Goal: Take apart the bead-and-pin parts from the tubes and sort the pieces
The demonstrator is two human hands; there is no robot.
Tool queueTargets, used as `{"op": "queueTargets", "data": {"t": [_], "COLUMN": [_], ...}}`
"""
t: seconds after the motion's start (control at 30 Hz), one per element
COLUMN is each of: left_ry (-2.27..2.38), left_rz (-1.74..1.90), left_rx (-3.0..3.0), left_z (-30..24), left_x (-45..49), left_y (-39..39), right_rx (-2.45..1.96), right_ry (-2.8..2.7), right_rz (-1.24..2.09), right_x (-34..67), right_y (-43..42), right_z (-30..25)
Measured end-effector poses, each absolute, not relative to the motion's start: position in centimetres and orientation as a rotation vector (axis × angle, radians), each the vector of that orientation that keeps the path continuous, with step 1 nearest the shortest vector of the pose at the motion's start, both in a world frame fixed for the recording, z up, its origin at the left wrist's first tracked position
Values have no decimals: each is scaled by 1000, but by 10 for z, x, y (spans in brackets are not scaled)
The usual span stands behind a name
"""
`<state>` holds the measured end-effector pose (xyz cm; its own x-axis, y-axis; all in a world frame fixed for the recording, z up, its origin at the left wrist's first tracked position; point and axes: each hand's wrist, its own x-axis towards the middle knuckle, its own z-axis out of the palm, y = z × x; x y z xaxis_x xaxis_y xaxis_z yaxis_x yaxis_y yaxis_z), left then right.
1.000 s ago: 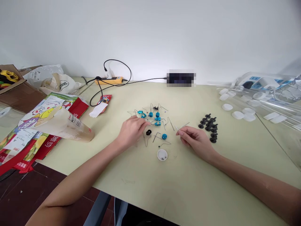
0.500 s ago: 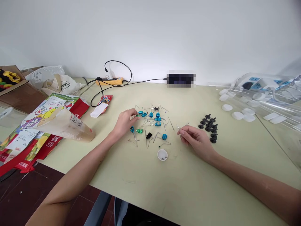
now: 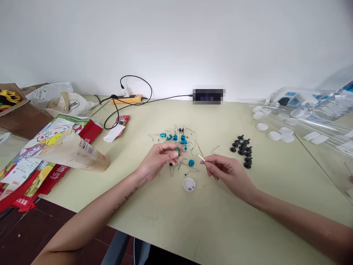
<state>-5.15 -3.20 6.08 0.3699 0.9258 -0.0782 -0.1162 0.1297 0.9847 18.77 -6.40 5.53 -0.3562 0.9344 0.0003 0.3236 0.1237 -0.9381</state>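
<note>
Between the thumb and fingers of my left hand (image 3: 158, 158) is a small green metal fitting (image 3: 177, 151), raised over the middle of the table. A thin rod seems to rise from it. My right hand (image 3: 227, 167) pinches a thin, shiny metal rod (image 3: 202, 158), its tip angled toward the left hand. Behind the two hands lie blue metal fittings (image 3: 183, 142) and bent wires (image 3: 198, 148). A round blue fitting (image 3: 191, 162) sits between the hands. Nearer me stands a small white cup (image 3: 189, 184) with tiny grey pieces inside. An L-shaped metal piece (image 3: 215, 150) rests beyond my right hand.
Several black knob-like parts (image 3: 242, 149) lie right of my right hand. White round caps (image 3: 274, 135) and clear plastic (image 3: 303, 121) cover the far right. A drink cup (image 3: 93, 156) lies tilted on colourful packaging (image 3: 52, 147) at left. A cable (image 3: 162, 97) runs along the wall.
My left hand has moved right and toward me, lifting the green fitting from the pile. My right hand has shifted slightly left, and its rod now points toward the left hand.
</note>
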Motion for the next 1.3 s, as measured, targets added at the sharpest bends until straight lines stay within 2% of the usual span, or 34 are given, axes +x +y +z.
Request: {"op": "queueTargets", "data": {"t": [0.23,0.53,0.8,1.3], "left_ry": [760,733,717,824], "left_rz": [816,795,810,846], "left_rx": [1110,1091,1118,1184], "left_z": [62,63,61,62], "left_x": [-29,-26,-27,-27], "left_y": [-59,-63,-61,-69], "right_rx": [-1160,-1103,-998,-1033], "right_ry": [-1571,-1426,-1017,-1113], "right_rz": [1780,1956,2264,2229], "right_x": [176,177,179,179], "right_y": [-83,-79,-78,-80], "right_z": [80,78,77,81]}}
